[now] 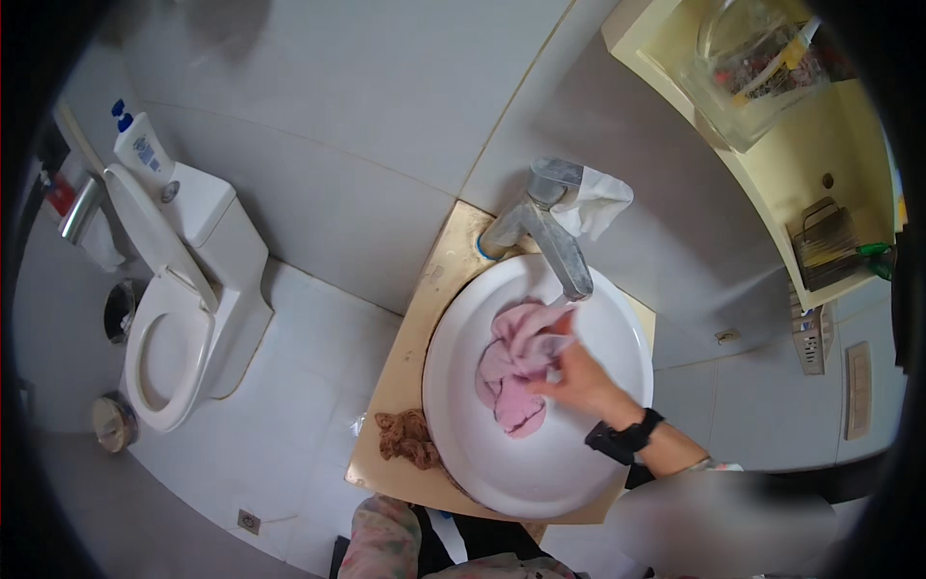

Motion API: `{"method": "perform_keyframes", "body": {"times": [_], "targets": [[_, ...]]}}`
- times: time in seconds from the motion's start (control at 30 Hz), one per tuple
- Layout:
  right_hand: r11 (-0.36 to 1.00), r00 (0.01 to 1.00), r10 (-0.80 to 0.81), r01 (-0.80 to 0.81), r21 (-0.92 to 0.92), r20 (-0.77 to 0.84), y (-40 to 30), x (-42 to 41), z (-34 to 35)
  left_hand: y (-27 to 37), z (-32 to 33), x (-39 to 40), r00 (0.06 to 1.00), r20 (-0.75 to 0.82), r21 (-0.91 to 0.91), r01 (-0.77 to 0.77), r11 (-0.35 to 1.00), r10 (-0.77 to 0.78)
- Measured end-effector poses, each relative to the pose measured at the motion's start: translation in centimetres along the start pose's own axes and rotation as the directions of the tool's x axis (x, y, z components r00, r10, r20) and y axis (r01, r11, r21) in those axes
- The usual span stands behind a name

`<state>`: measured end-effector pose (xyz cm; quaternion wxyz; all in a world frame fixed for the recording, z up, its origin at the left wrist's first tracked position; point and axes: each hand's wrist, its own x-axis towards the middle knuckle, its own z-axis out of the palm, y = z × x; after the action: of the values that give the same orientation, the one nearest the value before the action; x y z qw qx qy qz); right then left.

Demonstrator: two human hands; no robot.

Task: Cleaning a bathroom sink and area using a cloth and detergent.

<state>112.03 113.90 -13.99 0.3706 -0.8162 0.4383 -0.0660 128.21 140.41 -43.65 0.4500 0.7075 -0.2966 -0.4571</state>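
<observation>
A pink cloth (515,376) lies bunched in a round white washbasin (477,470), below a grey metal faucet (561,250). Water appears to run from the spout onto the cloth. My right hand (579,376), with a black watch on its wrist, reaches in from the right and grips the upper right part of the cloth; some fingers are hidden by its folds. My left hand is out of view; only a patterned sleeve shows at the bottom. A white cloth (597,203) hangs over the faucet's handle.
A brown crumpled cloth or net (406,438) lies on the yellowish counter (405,362) left of the basin. A cream shelf (738,174) with a clear container curves along the right. A white toilet (173,362) stands at left, a pump bottle (145,148) on its tank.
</observation>
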Motion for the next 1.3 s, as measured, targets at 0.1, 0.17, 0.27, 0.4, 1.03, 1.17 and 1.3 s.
{"method": "perform_keyframes", "body": {"times": [0.1,0.17,0.27,0.4,1.03,1.17,1.3], "targets": [[0.934,0.988,-0.151,0.138,-0.331,-0.014,2.2,-0.7,5.0,2.5,-1.2,0.0,0.999,-0.036,0.018,0.033,0.999,-0.032],[0.799,0.988,-0.153,0.110,-0.591,-0.023,3.2,-0.4,6.1,5.2,-1.1,-0.3,0.996,-0.071,0.038,0.055,0.998,-0.052],[0.811,0.990,0.003,0.078,-0.579,0.139,3.6,0.4,4.4,7.9,-1.4,-2.6,0.988,-0.136,0.070,0.080,0.994,-0.070],[0.986,0.987,0.040,-0.014,-0.166,0.154,2.1,1.5,0.9,5.9,-4.9,-7.7,0.858,-0.511,0.042,0.095,0.995,-0.061],[0.961,0.781,-0.226,0.277,0.003,0.581,7.9,-4.0,-5.0,35.0,-1.3,-8.4,0.893,-0.383,-0.245,-0.344,0.906,0.235],[0.790,0.944,-0.323,0.230,-0.567,-0.067,5.8,0.1,-7.8,35.5,0.4,-9.3,0.919,-0.338,-0.205,-0.282,0.937,0.203],[0.928,0.936,-0.226,0.123,-0.350,-0.270,3.2,4.5,-1.3,35.5,2.0,-9.5,0.935,-0.327,-0.258,-0.225,0.939,0.135]]}}
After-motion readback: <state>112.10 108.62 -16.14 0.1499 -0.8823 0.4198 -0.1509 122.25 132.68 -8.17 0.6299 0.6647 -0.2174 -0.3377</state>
